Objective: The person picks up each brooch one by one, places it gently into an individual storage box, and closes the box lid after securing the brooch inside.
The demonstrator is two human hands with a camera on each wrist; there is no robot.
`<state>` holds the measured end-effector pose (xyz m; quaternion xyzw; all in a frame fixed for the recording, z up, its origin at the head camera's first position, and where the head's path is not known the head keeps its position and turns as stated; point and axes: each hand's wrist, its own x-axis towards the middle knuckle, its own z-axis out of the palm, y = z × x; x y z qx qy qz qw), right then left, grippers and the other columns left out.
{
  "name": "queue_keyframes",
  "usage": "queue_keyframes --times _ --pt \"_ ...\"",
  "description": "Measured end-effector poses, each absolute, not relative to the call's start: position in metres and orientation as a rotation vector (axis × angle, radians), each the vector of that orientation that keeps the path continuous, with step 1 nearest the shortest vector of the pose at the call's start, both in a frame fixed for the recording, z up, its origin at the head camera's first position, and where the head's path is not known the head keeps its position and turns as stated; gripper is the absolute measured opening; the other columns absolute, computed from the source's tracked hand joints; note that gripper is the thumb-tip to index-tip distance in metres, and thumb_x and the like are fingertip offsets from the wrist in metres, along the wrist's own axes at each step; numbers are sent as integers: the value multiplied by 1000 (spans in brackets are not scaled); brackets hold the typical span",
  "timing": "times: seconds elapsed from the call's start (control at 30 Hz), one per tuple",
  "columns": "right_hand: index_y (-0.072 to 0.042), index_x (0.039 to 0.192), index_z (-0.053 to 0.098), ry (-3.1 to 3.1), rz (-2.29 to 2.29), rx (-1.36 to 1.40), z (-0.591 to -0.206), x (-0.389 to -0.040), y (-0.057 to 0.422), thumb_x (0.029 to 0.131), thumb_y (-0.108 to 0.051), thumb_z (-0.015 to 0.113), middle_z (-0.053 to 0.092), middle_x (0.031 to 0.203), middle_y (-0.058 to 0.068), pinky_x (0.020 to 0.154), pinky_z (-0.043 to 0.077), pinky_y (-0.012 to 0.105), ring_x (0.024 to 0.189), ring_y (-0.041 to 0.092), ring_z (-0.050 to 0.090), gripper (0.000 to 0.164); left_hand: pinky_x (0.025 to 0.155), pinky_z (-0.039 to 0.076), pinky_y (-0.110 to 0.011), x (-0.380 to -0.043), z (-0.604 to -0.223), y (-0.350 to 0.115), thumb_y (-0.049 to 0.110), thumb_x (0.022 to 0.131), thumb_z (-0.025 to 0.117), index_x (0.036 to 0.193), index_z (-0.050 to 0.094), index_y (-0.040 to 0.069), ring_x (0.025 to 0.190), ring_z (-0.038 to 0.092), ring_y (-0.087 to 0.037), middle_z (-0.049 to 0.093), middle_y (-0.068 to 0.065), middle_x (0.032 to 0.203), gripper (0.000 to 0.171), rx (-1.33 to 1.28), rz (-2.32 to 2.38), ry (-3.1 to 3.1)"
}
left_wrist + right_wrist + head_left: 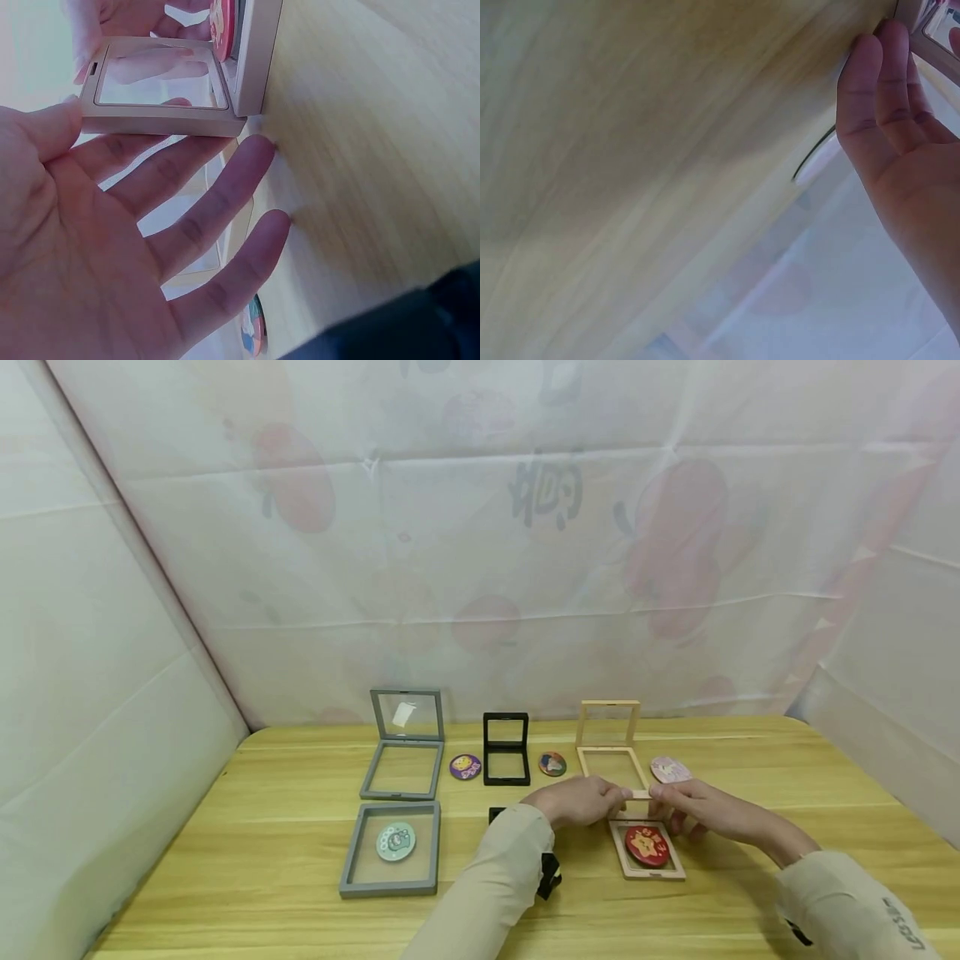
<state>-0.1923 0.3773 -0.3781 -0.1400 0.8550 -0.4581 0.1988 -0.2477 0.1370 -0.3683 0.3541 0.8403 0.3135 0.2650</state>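
A small pale pink display frame (656, 874) stands partly opened on the table, its lid (161, 121) raised from the lower half. On the lower half's clear film lies a round red badge (647, 846) with a yellow star figure. My left hand (581, 800) pinches one corner of the lid between thumb and index finger; its other fingers are spread out below. At the opposite corner my right hand (708, 810) holds the lid with thumb and fingers. In the right wrist view only an edge of the frame shows beside the fingertips.
Behind stand opened grey (402, 795), black (506, 782) and beige (609, 748) frames. Purple (465, 767), multicoloured (552, 764) and pink (670, 769) badges lie beside them. Front left, a grey frame (390, 888) holds a green badge (395, 842). My left arm partly hides another black frame (495, 813).
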Motion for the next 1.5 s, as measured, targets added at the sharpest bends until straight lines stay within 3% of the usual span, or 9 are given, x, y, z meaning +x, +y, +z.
queue_keyframes --times 0.23,0.37,0.5,0.67,0.93,1.17,1.4,1.5 --pt "9 117 61 2384 -1278 -438 -380 -191 381 113 -25 31 62 102 12 67 52 35 85 20 59 46 97 46 -28 -248 -367 135 41 110 39 142 61 14 111 61 -11 66 3 127 46 971 808 2215" --pt "7 113 61 2367 -1311 -537 -382 -190 383 112 -18 34 61 97 12 64 51 33 82 19 58 37 110 36 -29 -247 -364 133 41 110 40 149 54 15 136 47 -13 55 2 146 48 976 796 2177" --pt "11 113 58 2352 -1342 -645 -383 -189 387 111 -11 37 60 89 10 58 48 30 75 18 56 30 114 30 -28 -247 -362 132 43 109 41 153 48 15 143 37 -13 46 4 155 52 1013 746 2177" --pt "22 130 50 2358 -1323 -670 -384 -190 390 109 -7 41 60 90 11 56 48 31 70 16 55 37 115 30 -29 -247 -361 130 47 108 43 153 48 18 144 37 -12 45 8 155 54 1024 678 2227" --pt "24 128 51 2336 -1305 -681 -382 -191 392 106 -7 50 62 88 7 56 50 30 69 10 55 38 108 39 -31 -247 -358 130 51 105 48 145 58 23 133 49 -10 57 10 142 49 1044 566 2277" --pt "15 129 59 2517 -1099 -634 -377 -186 388 98 -15 66 68 109 10 68 51 28 86 6 59 43 107 40 -30 -243 -359 131 53 101 56 144 59 23 131 50 -7 58 13 140 53 1035 515 2329" --pt "14 125 63 2595 -999 -663 -379 -177 385 93 -17 75 66 95 -7 60 49 27 76 3 57 46 101 44 -27 -236 -360 134 51 97 64 142 62 25 127 52 -5 61 15 135 52 1032 501 2342" --pt "14 123 64 2663 -947 -720 -379 -178 382 89 -19 80 63 85 -12 57 46 26 71 1 54 50 91 47 -23 -235 -357 135 48 95 68 140 64 23 109 59 -2 65 15 126 51 1051 480 2372"
